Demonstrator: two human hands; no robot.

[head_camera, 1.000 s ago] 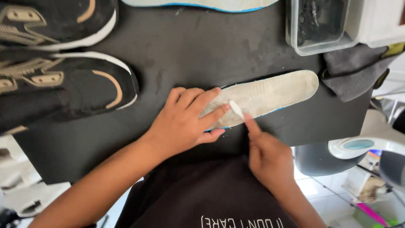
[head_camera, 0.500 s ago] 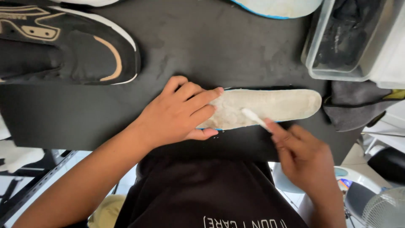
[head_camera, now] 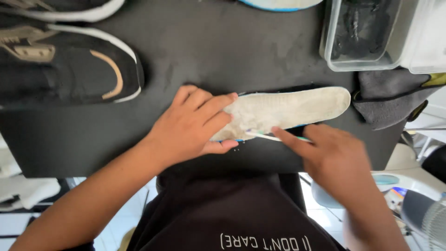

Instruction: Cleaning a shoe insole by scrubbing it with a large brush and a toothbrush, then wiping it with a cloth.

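Insole (head_camera: 297,108) — one of two on the mat (head_camera: 223,51) — lies pinned under left hand (head_camera: 195,125); right hand (head_camera: 337,155) pinches one brush (head_camera: 262,135) against it, beside two shoes (head_camera: 69,74).

a matt, grainy off-white foam insole (head_camera: 288,111) with a worn, fuzzy face is seen on a matt black table top (head_camera: 223,51) with faint dusty smears, beside a black cloth shoe (head_camera: 69,74) with smooth rubbery white edging, a clear glossy plastic tub (head_camera: 357,62) and a soft grey cloth (head_camera: 390,95).

Shoe-cleaning workbench: sneakers (head_camera: 69,69), insole (head_camera: 288,109)
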